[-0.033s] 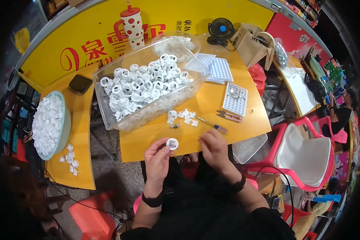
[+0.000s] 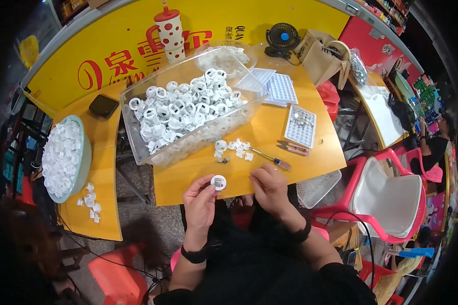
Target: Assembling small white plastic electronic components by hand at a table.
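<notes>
Between the thumb and fingers of my left hand is a small round white plastic part with a grey metal piece showing in its middle. To the right, my right hand is at the table's front edge with its fingers curled together; whatever they may hold is hidden. Just beyond the hands lie several loose white plastic parts and a few small dark metal bits. A screwdriver rests beside them, and pink-handled snips lie farther right.
A big clear bin full of white parts stands at the back. Left is a green basin heaped with small white pieces. White trays, a black fan, a polka-dot tumbler and a paper bag stand around it.
My right hand has shifted very slightly left, toward the part. The left hand keeps its hold, and the rest of the table looks the same.
</notes>
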`<control>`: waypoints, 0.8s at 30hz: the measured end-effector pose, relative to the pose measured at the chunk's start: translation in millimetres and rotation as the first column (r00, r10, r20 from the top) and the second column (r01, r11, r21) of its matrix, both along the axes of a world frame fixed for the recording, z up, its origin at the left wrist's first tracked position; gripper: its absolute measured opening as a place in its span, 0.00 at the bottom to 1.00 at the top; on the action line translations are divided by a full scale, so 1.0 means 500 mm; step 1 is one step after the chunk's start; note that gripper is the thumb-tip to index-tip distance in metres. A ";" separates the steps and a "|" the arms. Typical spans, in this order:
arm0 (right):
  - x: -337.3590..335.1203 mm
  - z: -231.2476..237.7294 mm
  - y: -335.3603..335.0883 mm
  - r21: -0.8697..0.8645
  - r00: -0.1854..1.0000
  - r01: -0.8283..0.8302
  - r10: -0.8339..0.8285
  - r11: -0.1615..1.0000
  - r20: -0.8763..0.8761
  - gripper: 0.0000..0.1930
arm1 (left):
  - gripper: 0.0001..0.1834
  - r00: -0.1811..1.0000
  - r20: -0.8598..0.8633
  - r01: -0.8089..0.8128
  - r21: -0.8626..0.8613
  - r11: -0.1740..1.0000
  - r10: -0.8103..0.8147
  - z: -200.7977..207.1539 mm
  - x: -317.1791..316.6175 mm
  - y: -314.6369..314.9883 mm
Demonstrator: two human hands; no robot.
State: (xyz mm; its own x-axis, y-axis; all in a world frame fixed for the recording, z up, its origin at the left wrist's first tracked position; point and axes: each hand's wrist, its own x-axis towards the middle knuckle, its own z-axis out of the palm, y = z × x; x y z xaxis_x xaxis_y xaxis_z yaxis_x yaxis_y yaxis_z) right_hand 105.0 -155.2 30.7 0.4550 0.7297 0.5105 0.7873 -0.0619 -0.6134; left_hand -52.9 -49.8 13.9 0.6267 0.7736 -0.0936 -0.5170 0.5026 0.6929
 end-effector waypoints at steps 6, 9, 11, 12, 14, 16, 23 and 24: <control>-0.016 0.008 0.098 -0.119 0.972 -0.073 0.098 0.990 0.216 0.05 | 0.13 0.994 -0.008 -0.111 -0.009 0.994 0.111 -0.001 -0.012 0.010; -0.014 -0.008 0.121 -0.128 0.944 -0.066 0.104 0.990 0.313 0.05 | 0.13 0.995 -0.006 -0.100 -0.024 0.995 0.099 0.001 -0.010 0.009; -0.012 -0.011 0.120 -0.151 0.934 -0.060 0.109 0.987 0.341 0.05 | 0.13 0.996 0.015 -0.088 -0.029 0.996 0.088 0.002 -0.008 0.006; -0.012 -0.009 0.118 -0.154 0.937 -0.074 0.122 0.985 0.327 0.05 | 0.12 0.997 0.006 -0.082 -0.034 0.996 0.082 0.003 -0.010 0.006; -0.014 -0.007 0.109 -0.161 0.940 -0.098 0.144 0.982 0.309 0.04 | 0.12 0.996 -0.007 -0.086 -0.044 0.995 0.086 -0.001 -0.017 0.009; -0.015 -0.001 0.088 -0.173 0.954 -0.129 0.170 0.976 0.249 0.05 | 0.12 0.997 0.016 -0.076 -0.038 0.996 0.077 -0.002 -0.014 0.009; -0.014 -0.018 0.049 -0.027 0.998 -0.062 0.062 0.998 -0.001 0.05 | 0.12 0.999 0.015 -0.052 -0.048 0.998 0.052 -0.002 -0.007 0.004; -0.015 -0.017 0.046 -0.025 0.998 -0.061 0.061 0.998 0.000 0.06 | 0.12 0.998 0.015 -0.060 -0.047 0.997 0.061 -0.003 -0.007 0.004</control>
State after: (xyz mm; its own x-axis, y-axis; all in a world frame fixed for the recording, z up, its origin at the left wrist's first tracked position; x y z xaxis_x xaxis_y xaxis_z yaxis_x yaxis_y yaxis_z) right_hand 97.6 -132.3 22.0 0.4088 0.7685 0.4923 0.7904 -0.0285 -0.6119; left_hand -56.4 -47.7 12.4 0.5809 0.8050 -0.1204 -0.5583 0.5017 0.6608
